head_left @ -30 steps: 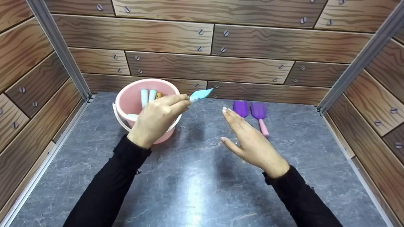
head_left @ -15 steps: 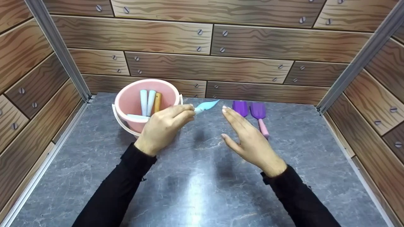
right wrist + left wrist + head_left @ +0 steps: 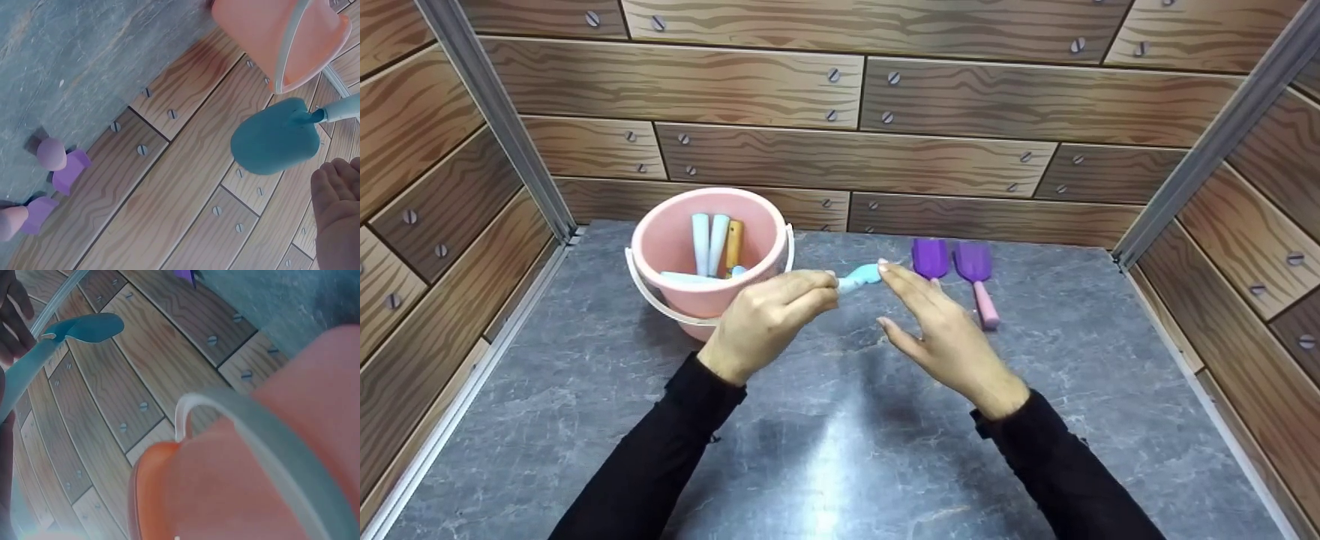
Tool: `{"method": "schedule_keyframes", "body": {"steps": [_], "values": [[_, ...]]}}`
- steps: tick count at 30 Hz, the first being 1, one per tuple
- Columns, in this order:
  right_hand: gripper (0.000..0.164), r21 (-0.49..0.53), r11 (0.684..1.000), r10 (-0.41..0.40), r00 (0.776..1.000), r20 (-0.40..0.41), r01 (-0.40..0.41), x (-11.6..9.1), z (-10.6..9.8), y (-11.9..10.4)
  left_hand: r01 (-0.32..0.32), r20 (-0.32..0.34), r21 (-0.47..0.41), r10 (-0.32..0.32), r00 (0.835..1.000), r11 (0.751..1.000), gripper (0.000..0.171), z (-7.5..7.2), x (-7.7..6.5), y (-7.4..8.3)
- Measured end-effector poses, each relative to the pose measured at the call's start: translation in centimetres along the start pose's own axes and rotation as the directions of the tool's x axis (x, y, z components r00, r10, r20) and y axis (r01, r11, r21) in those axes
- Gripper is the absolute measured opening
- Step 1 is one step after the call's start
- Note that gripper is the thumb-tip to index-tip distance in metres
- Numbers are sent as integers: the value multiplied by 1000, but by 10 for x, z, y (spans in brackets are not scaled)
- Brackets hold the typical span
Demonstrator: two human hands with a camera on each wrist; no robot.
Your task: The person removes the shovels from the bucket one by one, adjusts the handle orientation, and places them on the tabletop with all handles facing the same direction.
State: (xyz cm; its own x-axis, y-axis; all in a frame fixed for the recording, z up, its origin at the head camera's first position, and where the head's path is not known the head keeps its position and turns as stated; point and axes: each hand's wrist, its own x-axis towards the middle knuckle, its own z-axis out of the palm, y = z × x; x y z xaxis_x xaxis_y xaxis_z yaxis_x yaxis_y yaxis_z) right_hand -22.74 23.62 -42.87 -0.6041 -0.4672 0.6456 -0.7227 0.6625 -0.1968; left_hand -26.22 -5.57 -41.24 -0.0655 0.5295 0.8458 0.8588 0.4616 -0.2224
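Observation:
My left hand (image 3: 771,319) grips a small toy shovel by its pale blue handle, held above the table just right of a pink bucket (image 3: 709,300). Its blue blade (image 3: 861,278) points right; the right wrist view shows the broad blade (image 3: 275,138) flat-on. My right hand (image 3: 949,337) is held out with straight fingers, thumb apart, and holds nothing. In the head view its fingertips overlap the blade's tip. Inside the bucket stand two pale blue handles (image 3: 701,244) and a brown handle (image 3: 734,244); another pale blue handle (image 3: 682,278) leans across the near rim.
Two purple toy shovels with pink handles, a left one (image 3: 931,259) and a right one (image 3: 973,262), lie on the grey marbled table (image 3: 810,420) behind my right hand. The bucket's white handle (image 3: 649,296) hangs down in front. Wood-patterned walls (image 3: 780,161) enclose the back and sides.
My left hand has drawn the blue shovel away from the bucket, rightward and nearer to me, up to my right fingertips. My right hand has shifted slightly left. The bucket has stayed put.

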Motion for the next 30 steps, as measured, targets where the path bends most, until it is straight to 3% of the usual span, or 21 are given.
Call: {"method": "schedule_keyframes", "body": {"steps": [6,19,30], "values": [[69,25,999,-30,999,-25,30,1,6,-1,-19,-2,-34,19,1000,999,19,11,-3,8],[40,57,996,-61,997,-44,64,2,20,2,2,25,-95,0,1000,995,19,25,-13,19],[30,-7,995,-96,993,-61,96,0,28,7,8,41,-106,-4,999,994,20,31,-18,20]]}}
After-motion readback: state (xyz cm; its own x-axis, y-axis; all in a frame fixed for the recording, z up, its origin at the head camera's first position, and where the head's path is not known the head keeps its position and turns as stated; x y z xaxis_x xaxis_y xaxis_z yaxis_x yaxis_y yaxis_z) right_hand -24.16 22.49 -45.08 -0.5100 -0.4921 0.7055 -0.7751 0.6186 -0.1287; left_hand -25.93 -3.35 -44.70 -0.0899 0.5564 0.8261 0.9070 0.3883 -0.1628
